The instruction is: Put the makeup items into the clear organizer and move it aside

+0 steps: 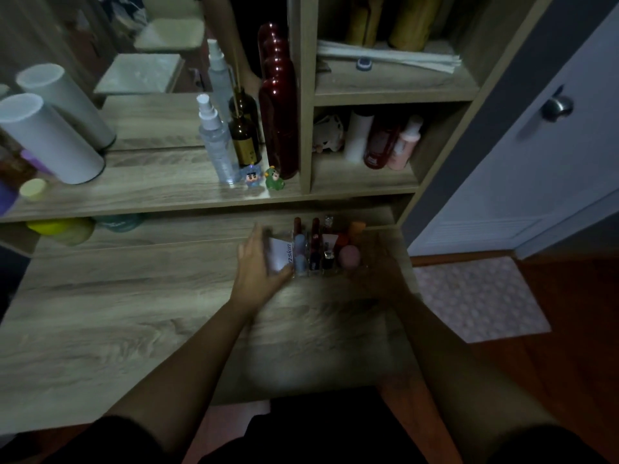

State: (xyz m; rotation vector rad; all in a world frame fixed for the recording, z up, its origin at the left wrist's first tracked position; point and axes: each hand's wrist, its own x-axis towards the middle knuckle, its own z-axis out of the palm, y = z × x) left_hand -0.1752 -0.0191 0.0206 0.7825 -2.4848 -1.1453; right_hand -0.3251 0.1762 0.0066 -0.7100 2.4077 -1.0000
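Observation:
The clear organizer [363,262] stands at the far right of the wooden desk, under the shelf. It holds a white box with lettering [279,256], lipsticks [315,242], small bottles and a pink sponge [349,256]. My left hand [259,266] grips the organizer's left end, fingers around the white box side. My right hand [385,262] is dark and blurred against the organizer's right end; it appears to hold that side.
The wooden desk [134,323] stretches left. Above it a shelf [167,192] carries spray bottles [216,142], a tall red bottle [278,112], two small figurines [264,178] and white cylinders [50,142]. A white door [536,145] and a pink mat [475,296] lie to the right.

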